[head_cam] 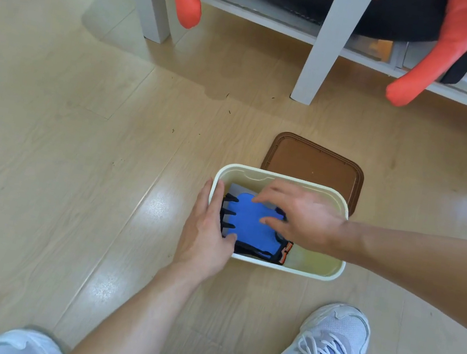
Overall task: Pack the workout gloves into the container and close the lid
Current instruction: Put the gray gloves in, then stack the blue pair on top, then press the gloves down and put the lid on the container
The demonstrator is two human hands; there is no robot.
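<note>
A cream plastic container (315, 271) stands open on the wooden floor. Blue and black workout gloves (252, 225) with an orange tab lie inside it, toward its left half. My right hand (299, 215) reaches into the container from the right, its fingers spread and resting on top of the gloves. My left hand (206, 233) grips the container's left wall, thumb inside the rim against the gloves. The brown lid (316, 165) lies flat on the floor just behind the container, partly hidden by its far rim.
White shelf legs (320, 46) stand behind the lid, with a black, orange and yellow plush toy (441, 53) hanging off the shelf. My white sneakers (331, 345) are on the floor near the front edge, the right one just below the container.
</note>
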